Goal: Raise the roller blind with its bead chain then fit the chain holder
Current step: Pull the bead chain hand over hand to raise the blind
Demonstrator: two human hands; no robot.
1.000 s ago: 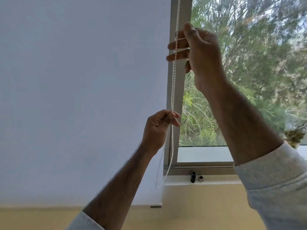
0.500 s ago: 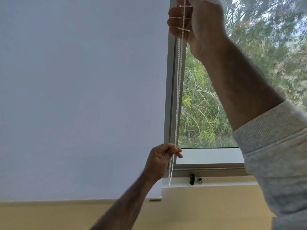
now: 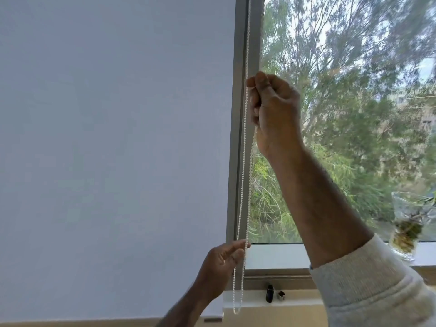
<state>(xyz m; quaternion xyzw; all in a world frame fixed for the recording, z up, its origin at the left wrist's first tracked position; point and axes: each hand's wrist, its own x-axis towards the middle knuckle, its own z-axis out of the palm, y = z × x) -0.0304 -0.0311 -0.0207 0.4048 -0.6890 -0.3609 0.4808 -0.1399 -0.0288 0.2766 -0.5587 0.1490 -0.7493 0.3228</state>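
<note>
White beads run in a long loop down the window frame point(image 3: 236, 114), and that bead chain point(image 3: 241, 185) is where we are busy: we judge we are partway through the raising, with the fitting not yet begun. The roller blind point(image 3: 113, 149) covers almost its whole pane, its bottom bar point(image 3: 212, 319) only just above the wall under the sill, so most of the lift is left to do.

Our right hand point(image 3: 274, 109) is high on the chain, fingers point(image 3: 256, 79) curled together and clamped on one strand. Our left hand point(image 3: 221, 267) is low, just beside the hanging loop; its fingers are spread apart and loose, the tips at the strands, though we cannot tell if they grip or only touch. On the sill point(image 3: 299, 299), at its left end, stand a small black piece point(image 3: 269, 293) and a smaller metallic one point(image 3: 281, 295). We take these for the chain holder parts, too small to be sure, and they lie untouched.

Against half a second ago, our right hand has come down from the very top of the view to the middle of the frame, hauling its strand. Our left hand, then pinched shut on the chain, has opened. The blind's bottom bar sits in much the same place, so any gain from this pull is slight. A glass vase point(image 3: 408, 223) with greenery now shows at the right end of the sill.
</note>
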